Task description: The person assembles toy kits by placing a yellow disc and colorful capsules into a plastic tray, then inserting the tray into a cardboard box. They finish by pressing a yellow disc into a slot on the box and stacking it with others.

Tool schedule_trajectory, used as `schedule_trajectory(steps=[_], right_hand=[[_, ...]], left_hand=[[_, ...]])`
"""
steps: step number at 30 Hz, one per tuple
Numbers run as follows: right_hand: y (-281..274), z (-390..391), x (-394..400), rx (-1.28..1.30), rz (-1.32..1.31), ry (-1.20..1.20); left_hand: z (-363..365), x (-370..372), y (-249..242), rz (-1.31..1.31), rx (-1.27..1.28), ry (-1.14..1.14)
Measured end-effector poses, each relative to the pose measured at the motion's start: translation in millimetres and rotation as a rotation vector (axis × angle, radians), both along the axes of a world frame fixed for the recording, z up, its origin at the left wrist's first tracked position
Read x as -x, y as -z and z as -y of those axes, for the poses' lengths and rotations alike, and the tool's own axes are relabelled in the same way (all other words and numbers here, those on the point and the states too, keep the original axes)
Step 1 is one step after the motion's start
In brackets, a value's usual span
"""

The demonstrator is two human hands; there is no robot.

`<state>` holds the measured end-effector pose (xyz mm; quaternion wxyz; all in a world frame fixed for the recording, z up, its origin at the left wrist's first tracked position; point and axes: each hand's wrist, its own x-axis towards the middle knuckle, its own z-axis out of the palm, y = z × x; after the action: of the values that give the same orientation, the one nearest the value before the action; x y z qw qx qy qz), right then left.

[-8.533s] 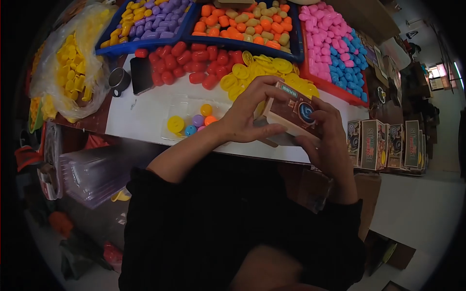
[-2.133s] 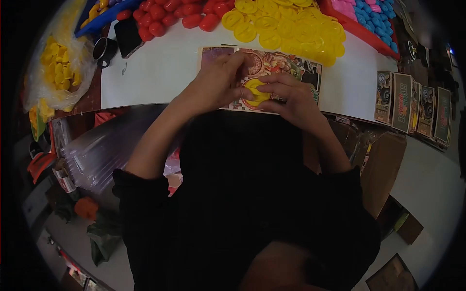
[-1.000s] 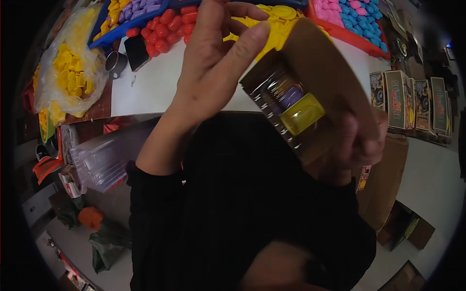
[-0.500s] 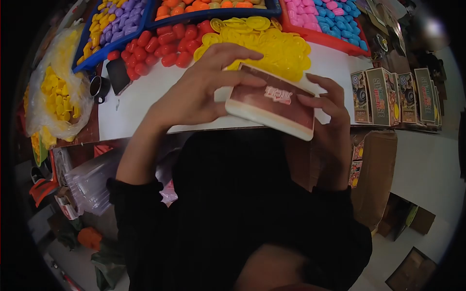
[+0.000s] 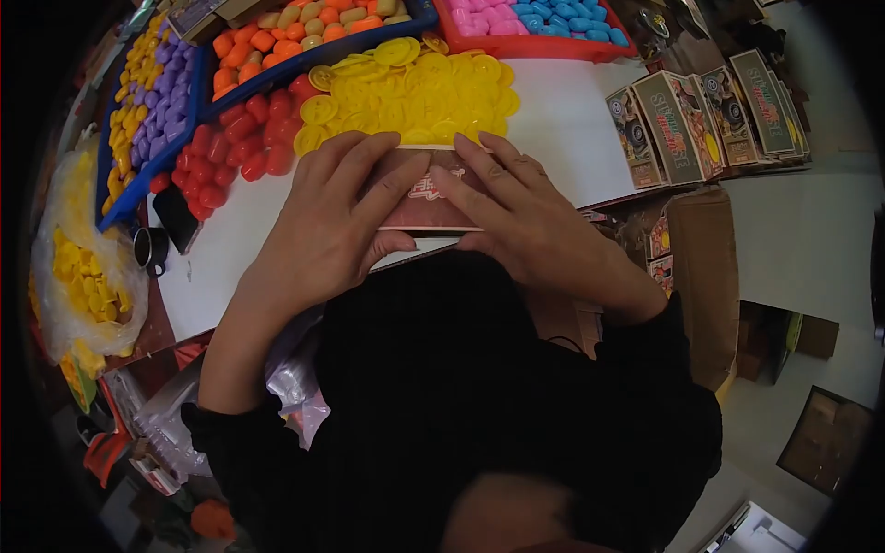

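A flat brown box (image 5: 442,214) with a pale logo lies between my hands at the front edge of the white table, its long side facing me. My left hand (image 5: 341,207) grips its left part, fingers over the top and thumb at the near edge. On the right part my right hand (image 5: 525,212) holds it the same way. Parts of the box top are hidden under the fingers. Just beyond it is a heap of yellow discs (image 5: 415,92), and red plastic pieces (image 5: 244,138) are piled to the left.
Blue trays (image 5: 198,111) of coloured pieces and a red tray (image 5: 544,46) line the back. Printed boxes (image 5: 668,129) stand at the right. A black cup (image 5: 150,249) and a dark flat object (image 5: 175,219) are at the left, near a bag of yellow parts (image 5: 88,276).
The box was tilted in the air and is now level and lower. My hands have closed in on it from both sides. The whole view has shifted and turned.
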<state>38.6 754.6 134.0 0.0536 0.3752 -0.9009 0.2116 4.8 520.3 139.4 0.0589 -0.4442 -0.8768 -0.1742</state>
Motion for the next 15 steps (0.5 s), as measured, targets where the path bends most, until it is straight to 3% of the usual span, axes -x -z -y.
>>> schedule_trajectory(steps=[2,5,6,8,9,10,12,13,15], right_hand=[[-0.6,8.1,-5.2,-0.204,0.017,0.142],[6.8,4.6,-8.7,-0.296,-0.07,0.126],[10.7,2.6,-6.4,-0.281,-0.067,0.106],[19.9,-5.7,3.9,0.111,-0.112,0.041],[26.9,-12.7,5.1,0.119,-0.119,0.016],[38.4,-22.1,3.8,0.372,0.023,0.064],[78.5,-25.3,-1.8,0.757,0.436,0.189],[100.6,-22.7,-4.6,0.756,0.445,0.184],[129.7,-19.2,-7.2,0.414,0.362,0.26]], left_hand=[[-5.1,-0.6,0.6,0.022,0.033,-0.01],[-4.9,-7.1,9.3,0.012,0.079,-0.007],[-4.0,-5.5,17.6,-0.027,-0.042,-0.005],[8.2,-9.9,22.5,-0.078,-0.15,-0.026],[18.9,-13.8,22.3,-0.158,-0.269,-0.055],[30.4,-19.0,22.3,-0.236,-0.391,-0.085],[68.8,-38.0,19.1,-0.362,-0.668,-0.37],[90.4,-52.8,18.6,-0.421,-0.792,-0.567],[149.8,-86.0,21.5,-0.549,-0.708,-0.941]])
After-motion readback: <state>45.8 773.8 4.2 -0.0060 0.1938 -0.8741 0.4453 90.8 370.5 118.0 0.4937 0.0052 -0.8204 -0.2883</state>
